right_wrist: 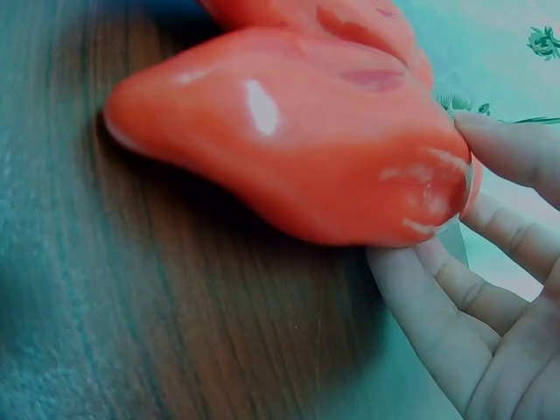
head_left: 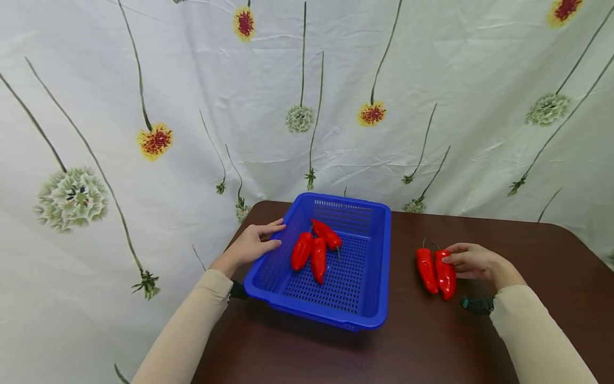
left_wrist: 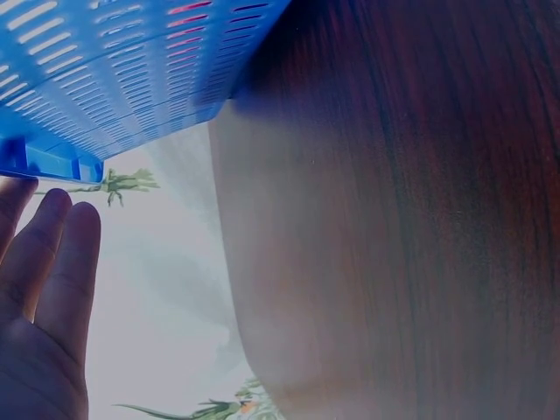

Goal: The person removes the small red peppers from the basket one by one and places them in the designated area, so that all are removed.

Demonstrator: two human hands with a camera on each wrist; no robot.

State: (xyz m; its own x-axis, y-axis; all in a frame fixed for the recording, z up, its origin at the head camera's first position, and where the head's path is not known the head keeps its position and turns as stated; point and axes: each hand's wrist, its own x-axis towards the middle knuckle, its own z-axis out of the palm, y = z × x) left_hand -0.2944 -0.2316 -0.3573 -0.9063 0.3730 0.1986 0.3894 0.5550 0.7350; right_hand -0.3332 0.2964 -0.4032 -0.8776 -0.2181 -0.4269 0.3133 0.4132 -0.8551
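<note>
A blue plastic basket (head_left: 331,314) with slotted walls stands on the dark table, three red peppers (head_left: 301,250) inside it. At its left rim is my left hand (head_left: 251,242), fingers extended with the tips right at the edge; the left wrist view has those fingers (left_wrist: 70,271) below the basket's wall (left_wrist: 131,79). To the right of the basket, two more red peppers lie side by side. My right hand (head_left: 475,262) pinches the right-hand pepper (head_left: 446,277) near its stem end. In the right wrist view this pepper (right_wrist: 289,140) partly covers the other one (right_wrist: 367,26).
The dark brown wooden table (head_left: 412,341) has rounded far corners. Behind it hangs a white cloth (head_left: 268,96) printed with flowers. Dark bands sit at both wrists, the right one (head_left: 477,305) close to the tabletop.
</note>
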